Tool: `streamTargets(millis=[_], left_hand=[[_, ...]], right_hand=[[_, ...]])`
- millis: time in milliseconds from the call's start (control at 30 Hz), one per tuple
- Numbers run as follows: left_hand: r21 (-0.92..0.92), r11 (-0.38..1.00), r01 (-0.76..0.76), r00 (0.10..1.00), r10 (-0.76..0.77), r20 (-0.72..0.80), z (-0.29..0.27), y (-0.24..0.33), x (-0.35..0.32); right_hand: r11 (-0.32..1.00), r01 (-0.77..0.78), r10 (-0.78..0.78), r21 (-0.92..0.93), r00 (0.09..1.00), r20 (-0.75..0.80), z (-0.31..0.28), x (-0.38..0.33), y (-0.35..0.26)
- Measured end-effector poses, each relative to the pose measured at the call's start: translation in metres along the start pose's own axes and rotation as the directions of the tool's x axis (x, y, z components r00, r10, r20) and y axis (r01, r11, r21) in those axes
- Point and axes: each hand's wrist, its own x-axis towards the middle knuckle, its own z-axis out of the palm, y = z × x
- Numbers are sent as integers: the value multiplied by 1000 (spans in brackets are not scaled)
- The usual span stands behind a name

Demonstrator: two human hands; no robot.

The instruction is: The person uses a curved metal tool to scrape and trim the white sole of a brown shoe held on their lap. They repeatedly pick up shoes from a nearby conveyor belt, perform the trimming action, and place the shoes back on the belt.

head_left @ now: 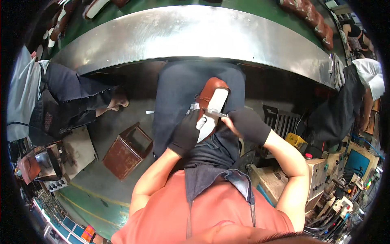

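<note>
A brown leather shoe [211, 88] with a white sole [219, 99] lies on my lap, sole partly turned up and toe pointing away from me. My left hand [185, 132], in a black glove with light wrapping on its fingertips, is closed on the shoe's left side. My right hand [248, 126], also in a black glove, pinches a thin grey metal tool [218, 113] whose tip reaches the middle of the sole. Whether it is a knife or another kind of blade, I cannot tell. Part of the heel end is hidden by my left hand.
Ahead runs a shiny metal bench edge [183, 36] beside a green surface with brown shoes [310, 18]. A brown box-like stool [128, 151] stands on the floor at left. Co-workers sit on both sides. Machinery with cables [317, 177] stands close by my right elbow.
</note>
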Motion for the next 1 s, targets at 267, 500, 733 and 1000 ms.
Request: streamTargets(millis=[267,500,733,1000], left_hand=[[-240,964,117,971,-161,-175,20,4,53],[-30,980,194,975,-196,-107,19,9,67],[-349,936,45,999,-43,12,22,-28,10],[-705,563,432,881,-431,196,50,-54,-56]], right_hand=[[743,-403,189,534,892,410,12,3,43],[980,136,-96,-144,962,254,-100,23,6],[946,71,-65,316,997,-28,17,-4,-13],[586,-507,331,632,862,385,85,-58,5]])
